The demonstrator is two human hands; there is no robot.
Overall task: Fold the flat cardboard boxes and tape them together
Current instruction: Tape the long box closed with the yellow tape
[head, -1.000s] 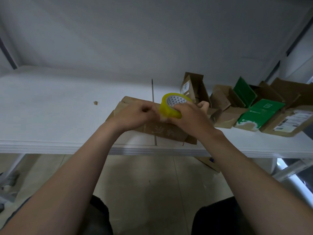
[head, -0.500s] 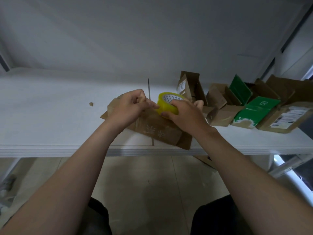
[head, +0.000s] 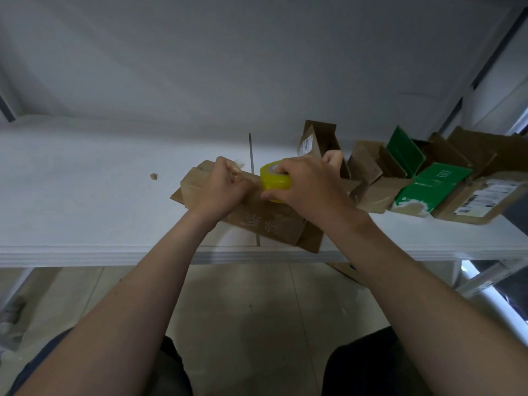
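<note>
A brown cardboard box [head: 268, 224] with white printed characters lies on the white table [head: 85, 201] near its front edge. My right hand [head: 308, 187] grips a yellow tape roll [head: 274, 181] over the top of the box. Just left of the roll, my left hand [head: 223, 187] has curled fingers that pinch the pulled-out end of the tape [head: 238, 167] against the box top. The short strip between hand and roll is mostly hidden by my fingers.
To the right stand several opened boxes: a tall brown one [head: 317, 141], a small brown one [head: 371, 181], a green-and-white one [head: 428, 187] and a labelled one [head: 480, 201]. A cardboard scrap [head: 154, 176] lies at the left. A dark seam [head: 251, 150] crosses the table.
My left hand has pulled the tape end a little leftward away from the roll. My right hand has turned over the roll, now covering its core. The box has shifted slightly.
</note>
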